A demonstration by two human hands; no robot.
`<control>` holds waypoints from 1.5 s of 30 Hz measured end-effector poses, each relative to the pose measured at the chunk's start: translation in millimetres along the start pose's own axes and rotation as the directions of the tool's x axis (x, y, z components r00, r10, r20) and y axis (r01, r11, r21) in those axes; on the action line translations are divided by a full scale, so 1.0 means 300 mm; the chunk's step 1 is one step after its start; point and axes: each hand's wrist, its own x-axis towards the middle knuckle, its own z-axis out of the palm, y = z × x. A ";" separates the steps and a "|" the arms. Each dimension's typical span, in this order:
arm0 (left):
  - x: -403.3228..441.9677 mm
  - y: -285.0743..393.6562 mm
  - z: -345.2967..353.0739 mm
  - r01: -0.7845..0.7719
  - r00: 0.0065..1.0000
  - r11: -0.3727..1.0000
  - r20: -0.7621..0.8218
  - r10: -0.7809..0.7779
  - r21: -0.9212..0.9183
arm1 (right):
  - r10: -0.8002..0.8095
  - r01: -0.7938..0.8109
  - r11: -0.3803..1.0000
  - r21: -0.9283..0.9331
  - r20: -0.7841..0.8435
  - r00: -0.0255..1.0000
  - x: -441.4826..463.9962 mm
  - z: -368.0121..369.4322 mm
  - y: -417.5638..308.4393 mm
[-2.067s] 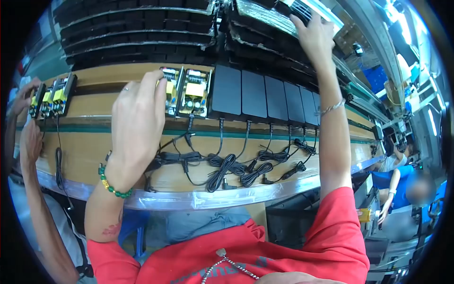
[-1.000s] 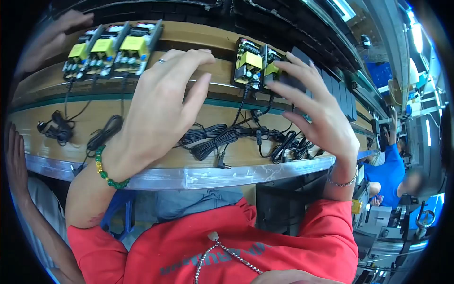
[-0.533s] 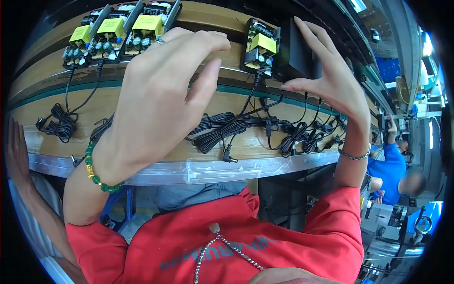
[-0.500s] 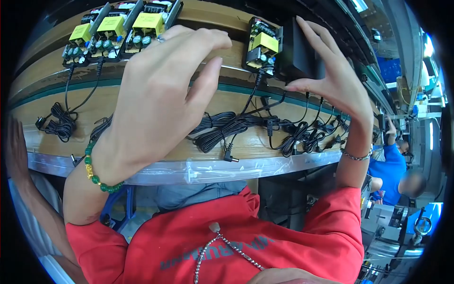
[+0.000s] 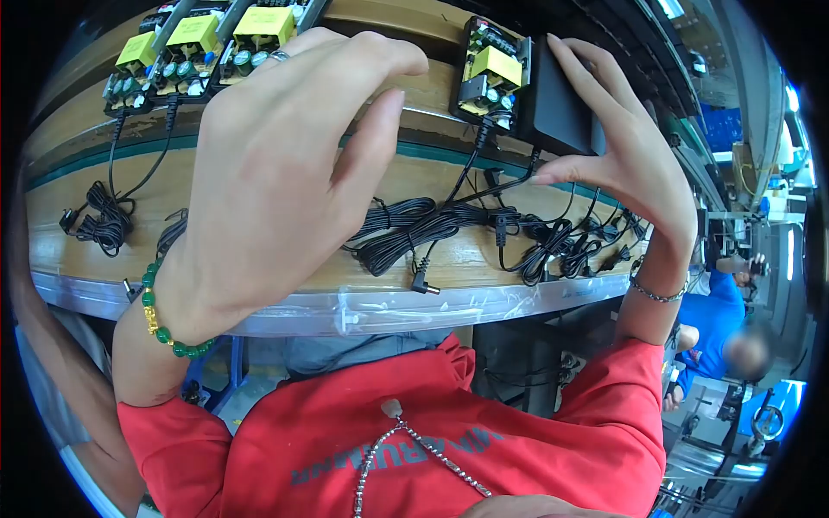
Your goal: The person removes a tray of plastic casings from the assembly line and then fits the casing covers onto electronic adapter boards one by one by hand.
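Observation:
My left hand (image 5: 276, 164) is open, thumb apart from its curved fingers. It hovers palm down beside three open-topped power adapters (image 5: 262, 28) with yellow transformers, partly covering the nearest one. Whether its hidden fingertips touch that adapter, I cannot tell. My right hand (image 5: 635, 142) is spread around a closed black adapter case (image 5: 557, 104), fingertips by its top edge and thumb just below its lower corner. Directly left of that case, another open adapter (image 5: 494, 69) shows its circuit board and yellow transformer. Black cables run down from the adapters.
Bundled black cables (image 5: 401, 233) with plugs lie across the wooden bench (image 5: 484, 272). Clear plastic covers the bench's front edge (image 5: 414, 309). At the far left shows another person's arm (image 5: 60, 371). A person in blue (image 5: 712, 319) sits farther off to the right.
The view has shifted slightly. My left hand has moved a little left, and my right thumb has come away from the black case's lower corner. The adapters stay in their row.

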 end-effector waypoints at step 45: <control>0.016 -0.005 -0.004 -0.102 0.994 0.994 -0.031 0.103 0.034 | 0.172 -0.168 0.985 -0.036 0.252 0.952 0.100 -0.078 0.106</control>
